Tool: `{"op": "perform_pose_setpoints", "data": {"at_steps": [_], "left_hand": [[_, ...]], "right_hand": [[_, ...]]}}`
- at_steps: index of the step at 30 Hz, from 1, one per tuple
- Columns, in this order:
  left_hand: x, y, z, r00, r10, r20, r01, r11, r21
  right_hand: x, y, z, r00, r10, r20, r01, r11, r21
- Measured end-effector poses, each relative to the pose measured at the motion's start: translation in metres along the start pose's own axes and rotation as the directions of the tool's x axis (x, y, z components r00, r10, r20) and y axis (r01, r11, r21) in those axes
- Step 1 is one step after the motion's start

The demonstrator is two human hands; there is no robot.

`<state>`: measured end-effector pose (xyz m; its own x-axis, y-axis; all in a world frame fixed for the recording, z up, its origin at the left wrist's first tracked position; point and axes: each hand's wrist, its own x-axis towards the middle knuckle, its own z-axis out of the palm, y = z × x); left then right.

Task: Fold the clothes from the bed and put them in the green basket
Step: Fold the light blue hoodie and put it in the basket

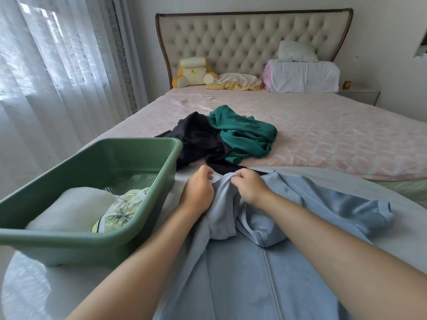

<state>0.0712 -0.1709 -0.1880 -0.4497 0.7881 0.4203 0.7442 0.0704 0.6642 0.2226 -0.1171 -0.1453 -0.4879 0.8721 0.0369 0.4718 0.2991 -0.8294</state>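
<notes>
pink quilted bed [323, 139], green basket [129, 158] near left, left hand [198, 190] and right hand [250, 187] both pinching bunched light blue garment [242, 269], fingers curled

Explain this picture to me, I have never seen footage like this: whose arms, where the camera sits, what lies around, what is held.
No machine here. One camera worn on a person's head looks down at their own arms. The left hand and right hand both pinch a light blue zipped garment spread in front. Beside it stands a green basket holding a white folded cloth and a floral piece. On the bed lie a black garment and a teal garment, unfolded.
</notes>
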Motion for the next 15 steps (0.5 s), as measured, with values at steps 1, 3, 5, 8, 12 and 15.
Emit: {"op": "perform_pose_setpoints", "data": {"at_steps": [1, 3, 5, 8, 12, 15], "left_hand": [[-0.001, 0.001, 0.000, 0.995, -0.073, 0.065, 0.074, 0.997, -0.024], [-0.006, 0.000, -0.001, 0.948, -0.153, 0.279, 0.154, 0.988, 0.018], [-0.014, -0.002, -0.003, 0.877, -0.124, 0.464, 0.024, 0.976, 0.215], [-0.019, -0.008, -0.009, 0.786, -0.217, 0.579, -0.093, 0.884, 0.458], [-0.011, -0.015, -0.015, 0.790, -0.254, 0.557, -0.095, 0.848, 0.522], [-0.012, -0.011, -0.015, 0.877, -0.103, 0.470, -0.165, 0.853, 0.495]], "right_hand": [[-0.001, -0.003, -0.004, 0.999, 0.000, -0.051, 0.003, 0.998, 0.057], [-0.003, -0.005, -0.012, 0.988, -0.001, -0.158, 0.014, 0.997, 0.079], [-0.001, -0.003, -0.019, 0.975, 0.057, -0.213, -0.048, 0.998, 0.048], [-0.006, 0.007, -0.028, 0.961, 0.227, -0.155, -0.253, 0.952, -0.172], [-0.013, 0.022, -0.027, 0.961, 0.269, -0.069, -0.278, 0.936, -0.217], [-0.015, 0.017, -0.025, 0.936, 0.352, 0.025, -0.352, 0.927, 0.132]]}}
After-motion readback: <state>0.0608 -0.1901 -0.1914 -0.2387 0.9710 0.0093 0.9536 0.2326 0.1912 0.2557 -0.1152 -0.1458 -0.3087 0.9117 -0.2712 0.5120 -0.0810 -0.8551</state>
